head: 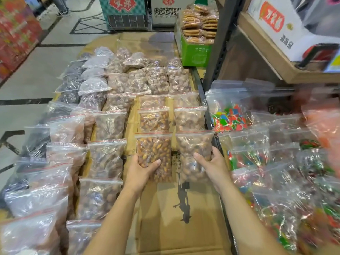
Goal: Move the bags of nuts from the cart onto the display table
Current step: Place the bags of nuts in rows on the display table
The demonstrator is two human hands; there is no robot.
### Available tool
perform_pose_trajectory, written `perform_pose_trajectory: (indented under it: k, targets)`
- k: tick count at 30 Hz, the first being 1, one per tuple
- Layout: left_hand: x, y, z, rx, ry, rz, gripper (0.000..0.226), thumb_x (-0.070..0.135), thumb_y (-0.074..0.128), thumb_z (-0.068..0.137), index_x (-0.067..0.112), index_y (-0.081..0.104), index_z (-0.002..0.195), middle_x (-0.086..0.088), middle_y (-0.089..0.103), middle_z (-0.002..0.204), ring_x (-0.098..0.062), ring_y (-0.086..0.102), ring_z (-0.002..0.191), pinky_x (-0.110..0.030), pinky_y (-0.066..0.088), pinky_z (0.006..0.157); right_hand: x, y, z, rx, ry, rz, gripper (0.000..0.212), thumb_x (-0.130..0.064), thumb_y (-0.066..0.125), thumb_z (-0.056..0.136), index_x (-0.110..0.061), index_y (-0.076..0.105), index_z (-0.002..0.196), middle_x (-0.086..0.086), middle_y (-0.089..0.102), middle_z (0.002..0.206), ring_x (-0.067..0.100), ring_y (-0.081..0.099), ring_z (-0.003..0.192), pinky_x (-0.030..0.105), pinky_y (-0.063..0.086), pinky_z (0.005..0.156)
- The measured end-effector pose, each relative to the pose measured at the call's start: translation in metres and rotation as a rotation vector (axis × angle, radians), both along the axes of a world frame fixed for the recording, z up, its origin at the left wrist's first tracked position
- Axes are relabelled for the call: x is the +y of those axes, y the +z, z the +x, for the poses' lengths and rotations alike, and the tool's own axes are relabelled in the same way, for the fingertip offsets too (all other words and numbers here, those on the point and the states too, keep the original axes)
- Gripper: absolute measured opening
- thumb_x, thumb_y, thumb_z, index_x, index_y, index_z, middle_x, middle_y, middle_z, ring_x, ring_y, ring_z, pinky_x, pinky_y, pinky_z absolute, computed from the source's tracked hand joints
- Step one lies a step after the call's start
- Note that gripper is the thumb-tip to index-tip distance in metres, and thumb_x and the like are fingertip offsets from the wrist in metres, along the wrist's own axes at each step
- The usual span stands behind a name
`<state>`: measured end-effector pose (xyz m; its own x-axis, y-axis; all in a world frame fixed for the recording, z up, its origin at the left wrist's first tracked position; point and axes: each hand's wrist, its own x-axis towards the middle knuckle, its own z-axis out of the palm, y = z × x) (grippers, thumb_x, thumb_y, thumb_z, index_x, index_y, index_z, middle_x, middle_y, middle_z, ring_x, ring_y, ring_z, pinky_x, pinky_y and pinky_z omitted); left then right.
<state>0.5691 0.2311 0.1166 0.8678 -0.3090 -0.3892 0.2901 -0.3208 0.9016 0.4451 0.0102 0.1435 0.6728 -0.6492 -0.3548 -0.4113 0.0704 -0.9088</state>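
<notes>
Both hands grip zip bags over the cardboard-covered tabletop. The left hand clasps a bag of golden-brown nuts; the right hand clasps a paler bag of nuts just beside it. Candy bags lie right of the right hand.

Open cardboard near, bags crowding every other side.

Bare cardboard lies free at the near middle, with a narrow strip running far between the rows. Nut bags wall the left; candy bags and a dark shelf post block the right; a green box closes the far right.
</notes>
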Motion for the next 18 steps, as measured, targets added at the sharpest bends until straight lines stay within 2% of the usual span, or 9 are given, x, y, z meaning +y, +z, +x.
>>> perform_pose_trajectory:
  k: [2, 4, 5, 7, 9, 12, 14, 16, 18]
  targets:
    - [-0.002, -0.003, 0.000, -0.024, 0.004, 0.032, 0.059, 0.024, 0.091, 0.083, 0.017, 0.060, 0.133, 0.002, 0.077, 0.118, -0.007, 0.077, 0.101, -0.030, 0.064, 0.087, -0.002, -0.006, 0.001, 0.007, -0.001, -0.028, 0.033, -0.029, 0.083, 0.094, -0.037, 0.063, 0.119, -0.010, 0.076, 0.122, 0.011, 0.070, 0.116, 0.040, 0.055, 0.104]
    - [-0.004, -0.003, 0.000, -0.056, -0.005, 0.077, 0.054, 0.018, 0.089, 0.085, 0.013, 0.060, 0.130, 0.003, 0.076, 0.115, -0.002, 0.075, 0.094, -0.011, 0.058, 0.071, -0.002, -0.010, 0.001, 0.013, -0.008, -0.057, 0.040, -0.027, 0.084, 0.093, -0.034, 0.061, 0.125, -0.011, 0.075, 0.122, 0.009, 0.070, 0.116, 0.037, 0.055, 0.103]
    - [-0.005, -0.001, -0.001, -0.067, -0.008, 0.094, 0.052, 0.018, 0.088, 0.085, 0.013, 0.060, 0.129, 0.004, 0.075, 0.114, -0.003, 0.074, 0.095, -0.008, 0.055, 0.067, -0.002, -0.011, 0.001, 0.022, -0.007, -0.071, 0.042, -0.026, 0.084, 0.093, -0.032, 0.059, 0.127, -0.012, 0.074, 0.122, 0.008, 0.070, 0.115, 0.035, 0.054, 0.102]
    - [-0.005, -0.001, 0.000, -0.094, -0.027, 0.132, 0.054, 0.023, 0.090, 0.084, 0.015, 0.060, 0.129, 0.006, 0.075, 0.115, -0.006, 0.072, 0.102, -0.011, 0.057, 0.074, 0.000, -0.010, 0.001, 0.049, -0.001, -0.099, 0.044, -0.025, 0.083, 0.094, -0.031, 0.056, 0.129, -0.018, 0.070, 0.119, 0.005, 0.067, 0.113, 0.031, 0.051, 0.099]
    - [-0.005, 0.003, 0.001, -0.118, -0.040, 0.176, 0.060, 0.029, 0.091, 0.083, 0.015, 0.059, 0.132, 0.007, 0.073, 0.118, -0.008, 0.070, 0.106, -0.016, 0.054, 0.081, 0.002, -0.010, 0.002, 0.090, 0.005, -0.126, 0.049, -0.027, 0.082, 0.095, -0.025, 0.054, 0.135, -0.018, 0.068, 0.117, 0.009, 0.067, 0.111, 0.031, 0.050, 0.098]
    - [-0.006, 0.011, 0.000, -0.131, -0.053, 0.263, 0.068, 0.034, 0.090, 0.083, 0.013, 0.053, 0.135, 0.004, 0.067, 0.119, -0.011, 0.066, 0.101, -0.021, 0.048, 0.078, 0.004, -0.008, 0.004, 0.167, 0.012, -0.181, 0.063, -0.033, 0.083, 0.094, -0.017, 0.049, 0.145, -0.005, 0.069, 0.125, 0.019, 0.067, 0.117, 0.032, 0.049, 0.095]
    - [-0.006, 0.016, 0.000, -0.150, -0.063, 0.316, 0.072, 0.040, 0.090, 0.082, 0.013, 0.051, 0.136, 0.001, 0.065, 0.122, -0.017, 0.066, 0.106, -0.031, 0.051, 0.083, 0.005, -0.005, 0.005, 0.206, 0.022, -0.212, 0.070, -0.035, 0.083, 0.093, -0.015, 0.045, 0.149, 0.001, 0.068, 0.134, 0.024, 0.067, 0.123, 0.034, 0.050, 0.095]
    - [-0.005, 0.020, 0.000, -0.179, -0.076, 0.371, 0.078, 0.044, 0.089, 0.080, 0.014, 0.050, 0.140, -0.002, 0.065, 0.128, -0.025, 0.065, 0.116, -0.039, 0.054, 0.094, 0.005, 0.001, 0.005, 0.240, 0.040, -0.253, 0.080, -0.037, 0.082, 0.093, -0.014, 0.038, 0.156, 0.005, 0.064, 0.144, 0.028, 0.063, 0.131, 0.038, 0.052, 0.101]
    - [-0.004, 0.027, 0.000, -0.190, -0.088, 0.418, 0.082, 0.046, 0.087, 0.081, 0.014, 0.046, 0.144, -0.004, 0.065, 0.132, -0.029, 0.064, 0.121, -0.044, 0.055, 0.100, 0.004, 0.010, 0.004, 0.264, 0.062, -0.307, 0.089, -0.039, 0.081, 0.094, -0.013, 0.031, 0.162, 0.008, 0.055, 0.156, 0.030, 0.056, 0.140, 0.042, 0.049, 0.111]
